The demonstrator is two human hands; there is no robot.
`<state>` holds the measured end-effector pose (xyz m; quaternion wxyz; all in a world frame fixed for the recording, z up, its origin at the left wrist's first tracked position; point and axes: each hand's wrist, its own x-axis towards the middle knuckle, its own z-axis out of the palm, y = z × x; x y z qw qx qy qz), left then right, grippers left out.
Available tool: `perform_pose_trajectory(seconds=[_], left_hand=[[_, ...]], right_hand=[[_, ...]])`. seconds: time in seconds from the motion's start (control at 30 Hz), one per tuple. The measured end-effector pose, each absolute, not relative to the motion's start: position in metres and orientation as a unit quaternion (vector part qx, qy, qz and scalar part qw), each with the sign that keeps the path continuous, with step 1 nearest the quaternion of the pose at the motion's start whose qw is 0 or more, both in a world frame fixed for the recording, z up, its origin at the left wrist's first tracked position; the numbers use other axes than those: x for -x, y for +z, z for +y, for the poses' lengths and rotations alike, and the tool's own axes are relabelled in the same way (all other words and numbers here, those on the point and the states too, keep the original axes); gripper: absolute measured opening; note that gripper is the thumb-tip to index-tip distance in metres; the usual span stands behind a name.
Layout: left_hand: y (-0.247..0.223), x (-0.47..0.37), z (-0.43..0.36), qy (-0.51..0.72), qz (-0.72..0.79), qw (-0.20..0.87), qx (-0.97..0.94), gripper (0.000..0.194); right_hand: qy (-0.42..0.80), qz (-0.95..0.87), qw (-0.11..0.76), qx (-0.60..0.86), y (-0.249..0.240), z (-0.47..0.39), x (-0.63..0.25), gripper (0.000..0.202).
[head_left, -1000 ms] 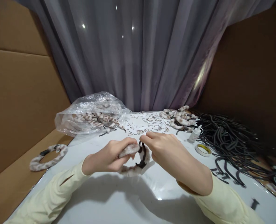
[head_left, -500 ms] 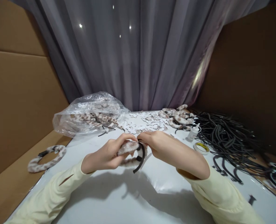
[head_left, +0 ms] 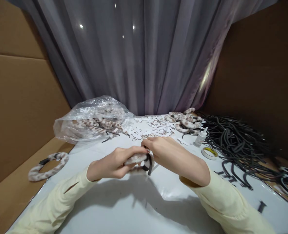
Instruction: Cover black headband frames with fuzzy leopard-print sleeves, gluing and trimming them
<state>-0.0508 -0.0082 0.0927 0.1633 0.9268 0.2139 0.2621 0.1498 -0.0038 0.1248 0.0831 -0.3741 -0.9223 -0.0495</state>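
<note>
My left hand is closed around a fuzzy white-and-brown spotted plush ring, held above the middle of the white table. From the ring's right side a short black cord curves downward, its lower end loose. My right hand is closed in a pinch at the top of the ring, beside the black cord. Its fingertips are partly hidden, so exactly what they grip there is unclear. Another spotted plush ring with a black joint lies at the table's left edge.
A clear plastic bag with spotted plush tubes lies back left. Flat scraps cover the table's far part. Back right are more plush rings, a white glue bottle, a tape roll and a heap of black cords.
The black cord has swung inward and less of it shows below my right hand. My left fingers have shifted right along the ring, closer to my right hand.
</note>
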Motion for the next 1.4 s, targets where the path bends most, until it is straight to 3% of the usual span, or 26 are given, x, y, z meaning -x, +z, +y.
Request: perform_pose_trajectory(seconds=[0.17,0.3,0.43,0.63,0.8,0.97,1.07,1.2,1.4], left_hand=[[0.089,0.050,-0.006,0.260,0.234,0.200,-0.915,0.027],[0.085,0.044,-0.008,0.308,0.304,0.312,-0.846,0.016],[0.084,0.034,-0.010,0.350,0.358,0.430,-0.751,0.020],[0.086,0.030,-0.003,0.478,0.371,0.456,-0.653,0.013],[0.085,0.033,0.004,0.518,0.350,0.516,-0.586,0.017],[0.090,0.036,0.006,0.504,0.351,0.610,-0.500,0.020],[0.092,0.036,0.005,0.503,0.353,0.624,-0.483,0.021],[0.091,0.036,0.006,0.482,0.344,0.619,-0.516,0.020],[0.082,0.035,0.011,0.505,0.388,0.481,-0.603,0.023]], right_hand=[[-0.045,-0.919,0.103,0.379,0.121,0.001,-0.150,0.013],[-0.042,-0.902,0.144,0.405,0.117,0.011,-0.150,0.025],[0.001,-0.892,0.203,0.403,0.116,0.020,-0.151,0.039],[0.079,-0.853,0.310,0.413,0.130,0.005,-0.150,0.016],[0.174,-0.855,0.257,0.416,0.126,-0.001,-0.141,0.026],[0.409,-0.804,0.136,0.410,0.105,0.013,-0.130,0.022],[0.502,-0.759,0.155,0.385,0.099,0.020,-0.122,0.017],[0.530,-0.726,0.189,0.395,0.104,0.021,-0.114,0.016],[0.525,-0.718,0.192,0.415,0.115,0.021,-0.120,0.023]])
